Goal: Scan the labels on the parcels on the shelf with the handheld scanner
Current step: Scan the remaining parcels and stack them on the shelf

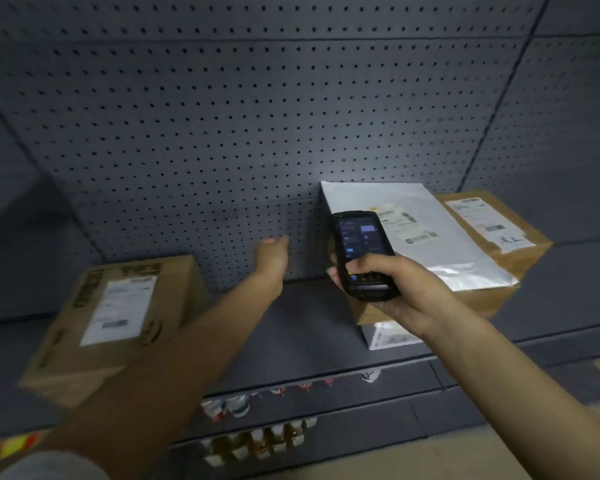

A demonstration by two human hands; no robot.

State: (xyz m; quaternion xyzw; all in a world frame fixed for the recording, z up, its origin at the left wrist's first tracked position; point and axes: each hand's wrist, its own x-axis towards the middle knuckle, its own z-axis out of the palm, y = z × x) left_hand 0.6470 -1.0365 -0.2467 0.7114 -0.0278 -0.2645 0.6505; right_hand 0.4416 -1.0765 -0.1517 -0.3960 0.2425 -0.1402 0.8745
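1. The grey shelf [291, 327] has a pegboard back [222, 116].
2. A cardboard parcel [118, 320] sits at its left end.
3. A white mailer [440, 237] tops a stack near the right end, just beside a brown box [499, 220].
4. The left hand [272, 254] reaches toward the back, fingers loose, holding nothing.
5. The right hand [399, 289] grips the handheld scanner [362, 252] before the mailer.

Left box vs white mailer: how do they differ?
The left box is brown cardboard; the white mailer is a flat glossy bag. The box sits alone, directly on the shelf; the mailer lies on top of another box. The scanner in the right hand is at the mailer, not the box. Both carry white labels facing up.
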